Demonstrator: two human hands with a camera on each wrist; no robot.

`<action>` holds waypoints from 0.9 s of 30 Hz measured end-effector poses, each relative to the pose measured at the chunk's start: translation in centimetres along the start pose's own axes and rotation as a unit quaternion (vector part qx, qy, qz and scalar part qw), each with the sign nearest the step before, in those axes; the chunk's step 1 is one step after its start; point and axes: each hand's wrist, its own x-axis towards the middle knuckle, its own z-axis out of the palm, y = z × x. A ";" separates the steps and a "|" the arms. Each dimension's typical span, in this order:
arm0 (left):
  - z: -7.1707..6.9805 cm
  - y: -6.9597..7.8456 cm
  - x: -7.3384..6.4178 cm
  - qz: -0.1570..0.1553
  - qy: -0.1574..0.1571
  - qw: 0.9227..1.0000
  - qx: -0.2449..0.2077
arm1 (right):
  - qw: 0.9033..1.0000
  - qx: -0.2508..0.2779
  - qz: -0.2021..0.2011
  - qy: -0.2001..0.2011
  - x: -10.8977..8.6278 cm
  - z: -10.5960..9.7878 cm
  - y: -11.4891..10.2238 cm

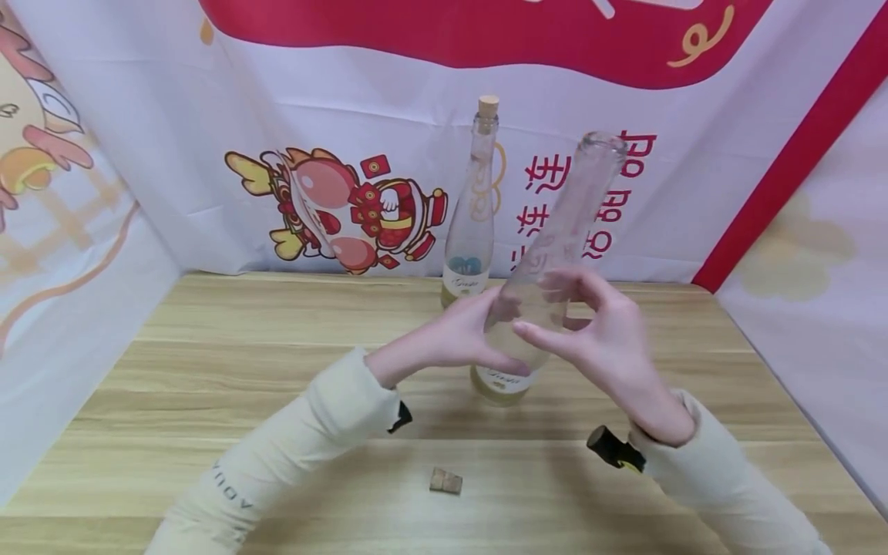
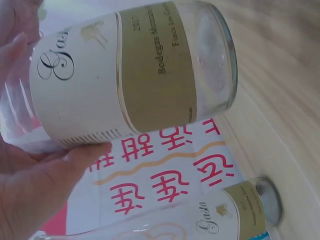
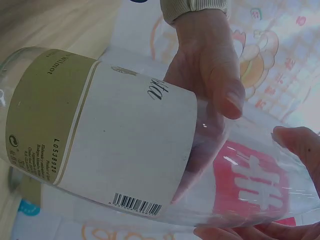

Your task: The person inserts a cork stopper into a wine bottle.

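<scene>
A clear glass wine bottle (image 1: 579, 193) with a white and gold label leans to the right, its mouth uncorked. My left hand (image 1: 458, 333) grips its lower body, thumb across the front and fingers partly behind the glass. Higher up, my right hand (image 1: 613, 331) holds the bottle between thumb and fingers. The label (image 2: 90, 75) fills much of the left wrist view, and a barcode (image 3: 135, 204) shows in the right wrist view. Behind stands a second bottle (image 1: 466, 231) of the same kind, upright, with a cork (image 1: 489, 106) in its mouth.
Small brown cork-like pieces (image 1: 445, 481) lie on the wooden table (image 1: 277, 401) near the front, between the forearms. A printed white and red cloth (image 1: 388, 92) hangs along the table's back edge, with more cloth at both sides. Dark wrist devices (image 1: 616, 449) sit at the sleeves.
</scene>
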 end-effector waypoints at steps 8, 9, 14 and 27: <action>-0.8 -0.3 -3.8 -0.032 0.052 0.998 -0.021 | 0.996 0.061 -0.048 -0.034 -0.1 2.3 -1.5; -0.8 -0.4 -4.2 -0.031 0.059 0.998 -0.017 | 0.996 0.066 -0.055 -0.037 -0.2 2.5 -1.6; -0.6 -0.9 -6.1 -0.026 0.081 0.996 -0.018 | 0.991 0.090 -0.078 -0.060 -0.8 3.8 -2.0; 0.9 -2.7 -8.7 -0.055 0.119 0.991 -0.028 | 0.981 0.131 -0.082 -0.116 -2.1 6.1 -1.1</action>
